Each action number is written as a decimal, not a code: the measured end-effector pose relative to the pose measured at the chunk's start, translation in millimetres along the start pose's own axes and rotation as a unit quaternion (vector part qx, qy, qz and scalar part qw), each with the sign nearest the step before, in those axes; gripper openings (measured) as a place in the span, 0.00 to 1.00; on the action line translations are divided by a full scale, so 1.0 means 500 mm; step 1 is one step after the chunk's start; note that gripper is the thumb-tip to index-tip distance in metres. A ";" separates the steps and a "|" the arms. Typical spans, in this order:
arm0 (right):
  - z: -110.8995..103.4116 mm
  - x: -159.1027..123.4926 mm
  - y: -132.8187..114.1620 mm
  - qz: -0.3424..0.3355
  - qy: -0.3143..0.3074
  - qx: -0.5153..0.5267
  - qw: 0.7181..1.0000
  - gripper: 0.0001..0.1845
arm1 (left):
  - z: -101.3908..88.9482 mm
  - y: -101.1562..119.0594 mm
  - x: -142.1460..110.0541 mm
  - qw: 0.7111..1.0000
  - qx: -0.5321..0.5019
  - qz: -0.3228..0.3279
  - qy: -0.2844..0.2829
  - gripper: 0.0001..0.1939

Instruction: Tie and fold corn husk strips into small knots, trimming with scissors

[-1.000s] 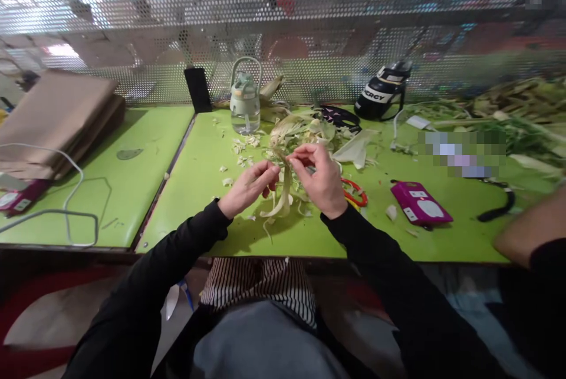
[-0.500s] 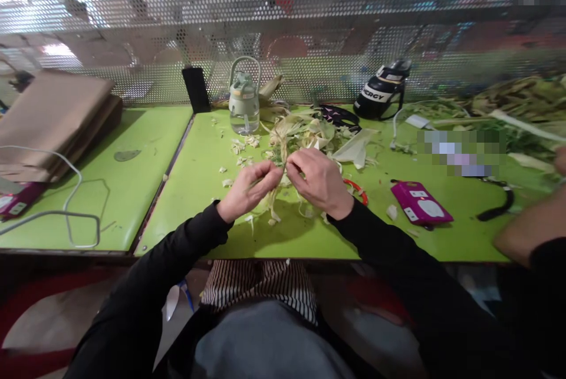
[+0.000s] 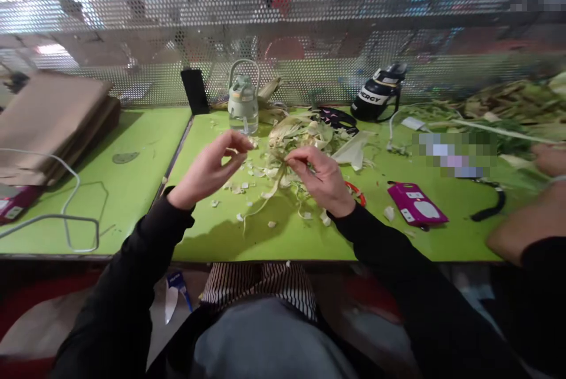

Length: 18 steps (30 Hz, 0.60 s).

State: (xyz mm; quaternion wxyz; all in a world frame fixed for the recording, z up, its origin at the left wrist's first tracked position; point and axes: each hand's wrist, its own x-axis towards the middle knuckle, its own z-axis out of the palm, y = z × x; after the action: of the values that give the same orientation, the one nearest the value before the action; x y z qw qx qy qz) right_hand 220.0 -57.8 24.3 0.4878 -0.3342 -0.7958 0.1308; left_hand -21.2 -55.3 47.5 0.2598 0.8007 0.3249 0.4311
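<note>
My right hand (image 3: 322, 181) pinches a tied-looking bundle of pale corn husk strips (image 3: 278, 174) between thumb and fingertips, over the middle of the green table (image 3: 212, 231). Long thin ends of the bundle hang toward the front edge. To the left, my left hand (image 3: 212, 167) is raised above the tabletop, its thumb and fingers curved and apart, with nothing visible between them. Behind the hands lies a heap of husk pieces (image 3: 322, 134), partly hidden by my right hand. Small husk scraps (image 3: 239, 188) are scattered under and around both hands.
At the back stand a pale green bottle (image 3: 243, 105), a dark phone (image 3: 194, 91) and a black bottle (image 3: 378, 93) before a perforated metal screen. Rightward are a purple power strip (image 3: 418, 205) and another person's arm (image 3: 526, 226). Folded brown paper (image 3: 48, 125) lies left.
My left hand has let go of the husk bundle and moved left and up, its fingers now apart. My right hand keeps its pinch at nearly the same spot.
</note>
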 end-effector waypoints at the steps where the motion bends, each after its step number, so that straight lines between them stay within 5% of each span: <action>1: 0.004 0.005 0.002 -0.005 0.001 0.007 1.000 0.09 | 0.001 -0.004 0.010 0.999 -0.022 -0.021 -0.010 0.06; 4: 0.022 0.019 0.004 -0.002 0.013 0.012 1.000 0.10 | 0.039 -0.013 0.037 0.989 -0.112 -0.029 -0.097 0.09; 8: 0.012 0.021 0.009 0.038 0.014 -0.048 0.998 0.10 | 0.088 -0.016 0.045 0.962 -0.230 -0.124 -0.085 0.08; 11: -0.051 0.001 0.033 0.124 -0.026 -0.136 0.983 0.11 | 0.083 -0.008 0.038 0.958 -0.225 -0.168 -0.061 0.03; 13: -0.105 -0.026 0.057 0.217 -0.102 -0.238 0.941 0.11 | 0.070 -0.005 0.037 0.958 -0.196 -0.201 -0.057 0.02; 15: -0.149 -0.058 0.079 0.317 -0.250 -0.324 0.855 0.09 | 0.062 -0.004 0.039 0.954 -0.179 -0.235 -0.050 0.01; 18: -0.173 -0.100 0.096 0.346 -0.319 -0.344 0.812 0.09 | 0.067 -0.003 0.044 0.946 -0.176 -0.269 -0.042 0.02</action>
State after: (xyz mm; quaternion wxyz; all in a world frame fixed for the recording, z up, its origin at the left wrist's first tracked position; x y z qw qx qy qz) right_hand 328.9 -65.4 6.5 -0.0180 -0.6730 -0.7315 0.1078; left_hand 16.2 -42.7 41.6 0.5165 0.6423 0.4356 0.3619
